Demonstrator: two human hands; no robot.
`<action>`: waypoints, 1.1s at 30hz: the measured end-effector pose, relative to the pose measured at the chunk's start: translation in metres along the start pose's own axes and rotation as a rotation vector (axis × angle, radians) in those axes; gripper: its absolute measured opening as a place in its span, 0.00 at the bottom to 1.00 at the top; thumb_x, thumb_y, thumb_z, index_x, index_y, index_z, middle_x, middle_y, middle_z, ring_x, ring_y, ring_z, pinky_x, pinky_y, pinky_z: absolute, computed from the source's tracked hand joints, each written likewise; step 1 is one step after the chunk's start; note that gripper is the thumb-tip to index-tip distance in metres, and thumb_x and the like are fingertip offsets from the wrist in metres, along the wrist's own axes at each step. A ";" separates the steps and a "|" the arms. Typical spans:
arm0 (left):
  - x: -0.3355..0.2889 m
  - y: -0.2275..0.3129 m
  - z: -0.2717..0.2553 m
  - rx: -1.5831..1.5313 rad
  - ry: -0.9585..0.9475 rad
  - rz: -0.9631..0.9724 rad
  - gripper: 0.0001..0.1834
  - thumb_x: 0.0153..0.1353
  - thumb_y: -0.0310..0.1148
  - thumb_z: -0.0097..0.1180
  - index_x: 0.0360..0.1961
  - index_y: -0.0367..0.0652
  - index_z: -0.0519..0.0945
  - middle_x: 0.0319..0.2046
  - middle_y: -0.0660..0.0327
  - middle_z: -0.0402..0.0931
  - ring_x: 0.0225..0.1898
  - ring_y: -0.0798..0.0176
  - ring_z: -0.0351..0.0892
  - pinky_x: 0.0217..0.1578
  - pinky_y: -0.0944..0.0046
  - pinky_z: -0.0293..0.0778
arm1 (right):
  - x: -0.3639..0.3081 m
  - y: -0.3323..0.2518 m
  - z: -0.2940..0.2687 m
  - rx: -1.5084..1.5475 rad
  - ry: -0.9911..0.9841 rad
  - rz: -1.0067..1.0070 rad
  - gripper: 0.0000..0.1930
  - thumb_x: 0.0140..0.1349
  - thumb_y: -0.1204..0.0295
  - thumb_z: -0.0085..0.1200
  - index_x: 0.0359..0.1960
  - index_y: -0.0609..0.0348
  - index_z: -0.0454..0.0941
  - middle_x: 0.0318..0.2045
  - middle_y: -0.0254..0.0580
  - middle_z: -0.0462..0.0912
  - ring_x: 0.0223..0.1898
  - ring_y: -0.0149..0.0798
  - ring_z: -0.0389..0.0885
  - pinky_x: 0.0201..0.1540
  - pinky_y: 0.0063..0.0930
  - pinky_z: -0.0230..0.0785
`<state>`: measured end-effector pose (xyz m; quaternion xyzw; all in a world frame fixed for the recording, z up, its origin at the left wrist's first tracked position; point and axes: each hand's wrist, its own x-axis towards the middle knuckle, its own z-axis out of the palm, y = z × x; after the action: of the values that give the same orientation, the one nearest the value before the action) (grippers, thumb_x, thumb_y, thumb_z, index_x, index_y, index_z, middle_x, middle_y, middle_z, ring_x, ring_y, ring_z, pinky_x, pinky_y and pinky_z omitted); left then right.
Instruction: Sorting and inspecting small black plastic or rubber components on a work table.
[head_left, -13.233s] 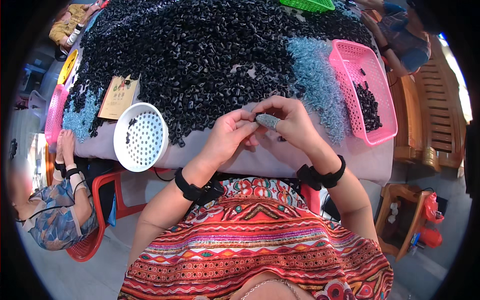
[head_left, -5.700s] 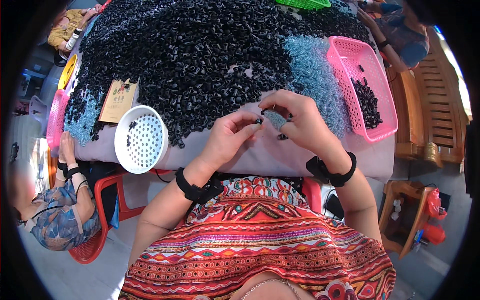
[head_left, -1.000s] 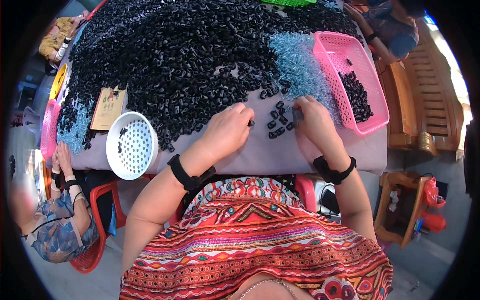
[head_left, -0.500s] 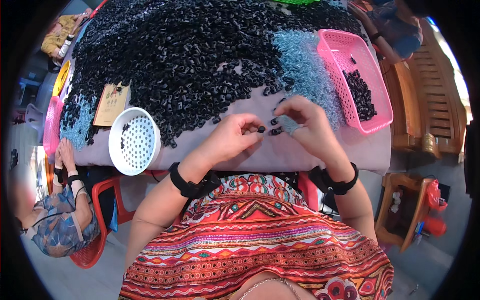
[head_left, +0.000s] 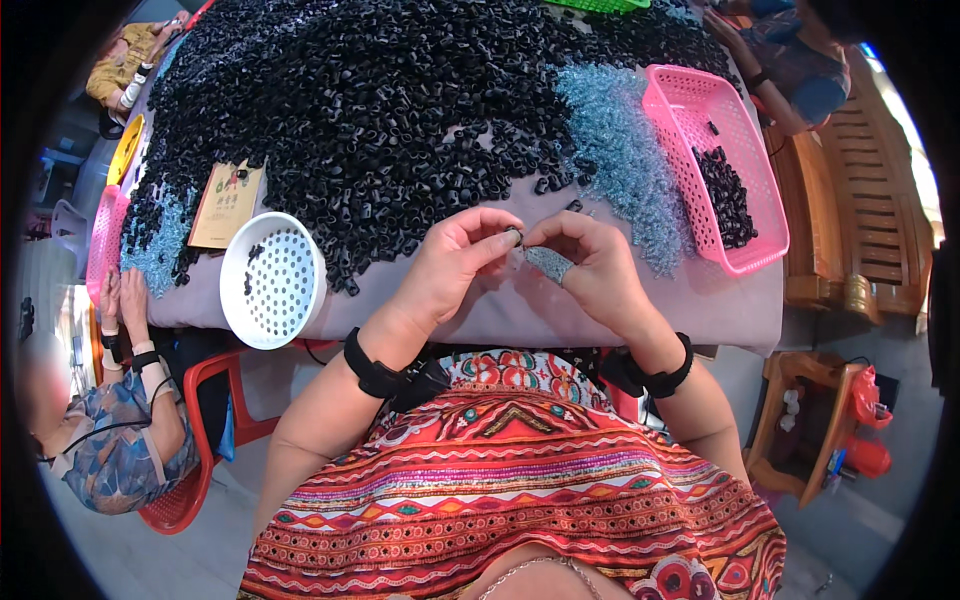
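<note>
Over the near part of the table, my two hands meet at their fingertips. My left hand [head_left: 452,265] pinches a small black plastic piece [head_left: 514,231] between thumb and forefinger. My right hand [head_left: 598,268] is closed in a pinch right beside it; what its fingertips hold is too small to make out. A grey wrap [head_left: 549,264] covers one finger of the right hand. Beyond the hands spreads a large heap of black hollow plastic pieces [head_left: 390,130]. A heap of small clear bluish pieces [head_left: 620,140] lies to its right.
At the right, a pink basket [head_left: 768,262] holds black pieces. A white perforated bowl [head_left: 312,300] with a few black pieces stands left, near a booklet [head_left: 224,212]. Another person's hands [head_left: 124,300] are at the left table edge; another person [head_left: 800,70] sits at the far right.
My right hand has moved left until its fingertips met those of my left. My left hand has risen slightly with the black piece. The view has shifted a little.
</note>
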<state>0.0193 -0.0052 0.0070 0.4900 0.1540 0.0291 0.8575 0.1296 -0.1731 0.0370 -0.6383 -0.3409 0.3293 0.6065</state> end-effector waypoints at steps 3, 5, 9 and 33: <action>-0.001 0.000 -0.001 -0.114 -0.010 -0.014 0.09 0.65 0.28 0.58 0.45 0.40 0.79 0.33 0.64 0.81 0.31 0.73 0.79 0.32 0.72 0.77 | 0.000 0.000 -0.001 -0.045 0.023 0.009 0.14 0.54 0.88 0.60 0.43 0.66 0.78 0.43 0.37 0.81 0.50 0.31 0.79 0.59 0.28 0.71; -0.002 0.001 -0.002 -0.179 -0.019 -0.030 0.09 0.65 0.28 0.58 0.45 0.40 0.79 0.33 0.64 0.81 0.31 0.72 0.80 0.33 0.72 0.77 | 0.000 -0.002 0.000 -0.056 0.038 0.036 0.15 0.53 0.89 0.60 0.42 0.66 0.78 0.42 0.37 0.81 0.50 0.31 0.79 0.59 0.28 0.71; -0.005 0.002 -0.002 -0.104 -0.061 -0.051 0.09 0.66 0.26 0.56 0.46 0.38 0.78 0.35 0.60 0.82 0.33 0.68 0.81 0.37 0.68 0.79 | 0.000 -0.003 -0.001 -0.037 0.036 0.021 0.15 0.52 0.90 0.60 0.42 0.66 0.78 0.42 0.37 0.81 0.49 0.31 0.79 0.60 0.28 0.71; -0.015 0.000 -0.007 -0.064 0.004 -0.066 0.10 0.67 0.26 0.54 0.47 0.34 0.76 0.36 0.55 0.82 0.31 0.67 0.83 0.32 0.65 0.83 | 0.007 -0.004 0.009 -0.162 -0.075 -0.029 0.20 0.58 0.88 0.52 0.52 0.61 0.81 0.45 0.40 0.76 0.50 0.35 0.77 0.55 0.25 0.70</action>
<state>0.0030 -0.0024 0.0073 0.4570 0.1705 0.0067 0.8730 0.1264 -0.1620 0.0401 -0.6676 -0.3981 0.3154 0.5444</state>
